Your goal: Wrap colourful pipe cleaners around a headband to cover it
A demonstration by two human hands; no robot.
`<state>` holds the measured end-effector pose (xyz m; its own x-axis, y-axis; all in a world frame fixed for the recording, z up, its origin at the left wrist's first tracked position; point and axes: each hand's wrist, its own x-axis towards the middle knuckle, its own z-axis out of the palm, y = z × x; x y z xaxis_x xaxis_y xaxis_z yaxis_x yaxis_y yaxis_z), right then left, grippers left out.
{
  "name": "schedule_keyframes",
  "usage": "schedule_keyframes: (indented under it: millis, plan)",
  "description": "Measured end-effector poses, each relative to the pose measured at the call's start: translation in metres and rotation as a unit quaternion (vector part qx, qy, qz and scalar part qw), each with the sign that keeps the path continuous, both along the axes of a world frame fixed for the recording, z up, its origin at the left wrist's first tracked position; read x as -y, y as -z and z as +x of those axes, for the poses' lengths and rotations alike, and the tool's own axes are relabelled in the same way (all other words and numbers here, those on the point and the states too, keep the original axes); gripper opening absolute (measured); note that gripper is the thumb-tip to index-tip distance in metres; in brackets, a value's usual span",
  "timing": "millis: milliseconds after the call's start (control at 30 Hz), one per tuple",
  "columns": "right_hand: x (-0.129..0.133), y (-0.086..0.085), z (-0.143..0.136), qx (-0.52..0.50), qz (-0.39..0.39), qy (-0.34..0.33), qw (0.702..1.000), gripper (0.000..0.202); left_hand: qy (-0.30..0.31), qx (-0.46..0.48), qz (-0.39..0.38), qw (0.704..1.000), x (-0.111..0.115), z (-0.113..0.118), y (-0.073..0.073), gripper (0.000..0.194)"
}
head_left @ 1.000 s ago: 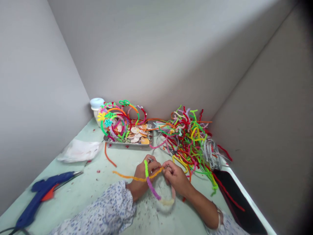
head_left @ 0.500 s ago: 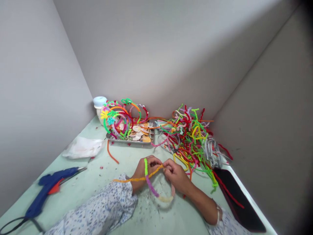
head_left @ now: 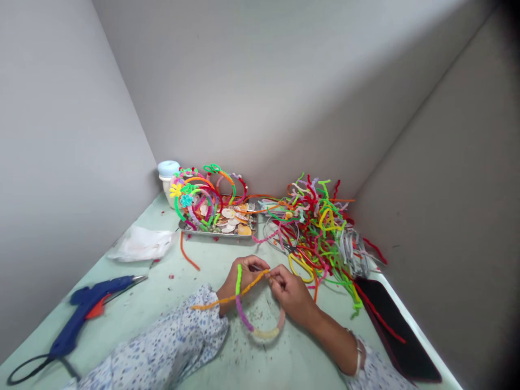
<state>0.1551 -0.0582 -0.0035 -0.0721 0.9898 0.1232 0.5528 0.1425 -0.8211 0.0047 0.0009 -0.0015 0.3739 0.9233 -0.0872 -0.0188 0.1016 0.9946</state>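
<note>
A headband (head_left: 244, 316) wrapped in lime green, purple, cream and pink pipe cleaner hangs as a curve below my hands. My left hand (head_left: 229, 283) is closed near its far side, with the fingertips pinched on an orange pipe cleaner (head_left: 211, 305). That pipe cleaner slants from over my left wrist up to my right fingertips. My right hand (head_left: 296, 297) is closed too, its thumb and forefinger gripping the orange end where it meets the headband. The exact contact between fingertips is partly hidden.
Behind stand finished headbands (head_left: 195, 206) on a metal tray (head_left: 219, 235) of shells. To the right lie a heap of pipe cleaners (head_left: 325, 227), yellow-handled scissors (head_left: 303, 269) and a black phone-like slab (head_left: 400, 336). A blue glue gun (head_left: 77, 319) and plastic bag (head_left: 142, 244) lie left.
The headband and both hands have shifted slightly left in view, and the headband's lower curve has swung a little. The orange pipe cleaner stays pinched between the hands.
</note>
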Motion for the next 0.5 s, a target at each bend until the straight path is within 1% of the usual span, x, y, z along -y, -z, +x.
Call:
schedule_keyframes:
  millis: [67, 167, 300, 500]
  plan:
    - [-0.0004, 0.0015, -0.0004, -0.005, 0.000, 0.009, 1.000, 0.011, -0.009, 0.003, 0.002, 1.000, 0.0007, 0.0006, -0.0015, 0.032]
    - [-0.0016, 0.0035, -0.0005, -0.041, -0.016, 0.022, 0.999, 0.014, -0.019, 0.002, -0.001, 1.000, 0.0018, 0.0010, -0.0030, 0.031]
    - [-0.0029, 0.0027, -0.0001, -0.093, -0.046, 0.019, 0.994, 0.015, -0.021, -0.001, -0.004, 1.000, 0.0020, 0.0010, -0.0016, 0.032]
    - [-0.0033, 0.0024, 0.0003, -0.088, -0.050, 0.019, 0.995, 0.014, -0.008, -0.007, 0.016, 1.000, 0.0010, -0.0001, -0.0012, 0.028]
